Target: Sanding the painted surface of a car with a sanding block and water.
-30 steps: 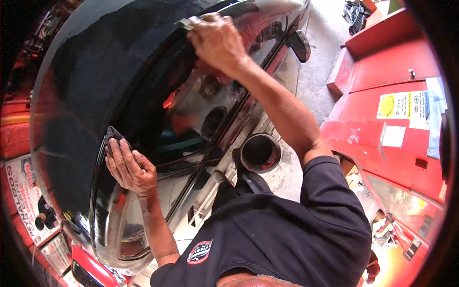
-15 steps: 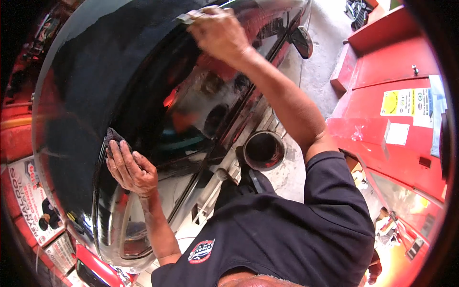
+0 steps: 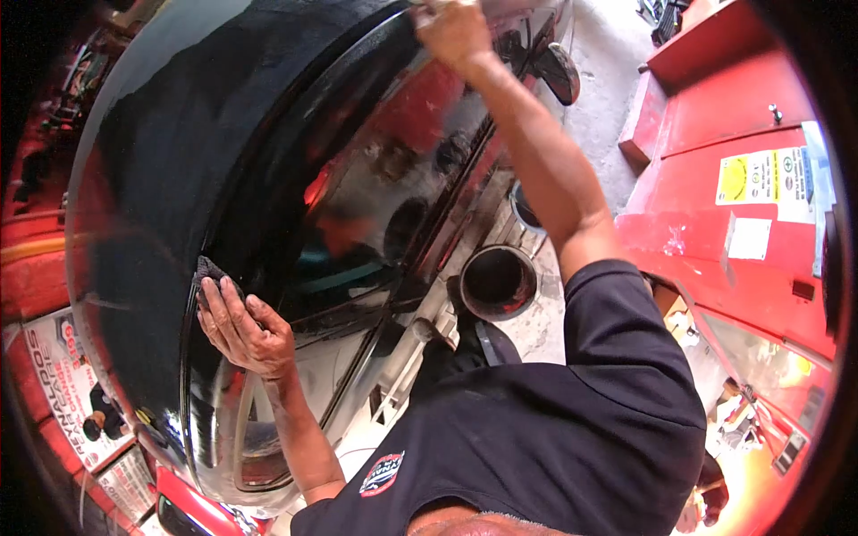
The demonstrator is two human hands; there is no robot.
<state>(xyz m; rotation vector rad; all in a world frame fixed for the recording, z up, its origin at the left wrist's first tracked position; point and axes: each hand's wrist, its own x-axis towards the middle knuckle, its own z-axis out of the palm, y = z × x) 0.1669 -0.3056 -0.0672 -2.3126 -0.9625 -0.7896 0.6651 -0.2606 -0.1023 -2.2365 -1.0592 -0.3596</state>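
A glossy black car (image 3: 152,188) curves across my left side, its roof edge and side windows (image 3: 357,196) facing me. My left hand (image 3: 246,332) presses a dark textured cloth (image 3: 209,272) against the roof edge, fingers close together over it. At the top of the view my right arm stretches far forward along the roof edge. My right hand (image 3: 454,34) is closed on a pale folded cloth (image 3: 427,9), mostly hidden by the fingers and cut by the upper rim. The hand is slightly blurred.
A dark bucket (image 3: 492,295) stands on the floor beside the car, with another bucket (image 3: 523,213) just beyond. The car's side mirror (image 3: 559,73) juts out farther ahead. Red cabinets (image 3: 706,107) line the right. A red vehicle (image 3: 198,502) is at lower left, near a white banner (image 3: 64,393).
My right hand has slid forward and right along the roof edge with the pale cloth. My left hand stays on the dark cloth, almost unmoved. More of the second bucket shows.
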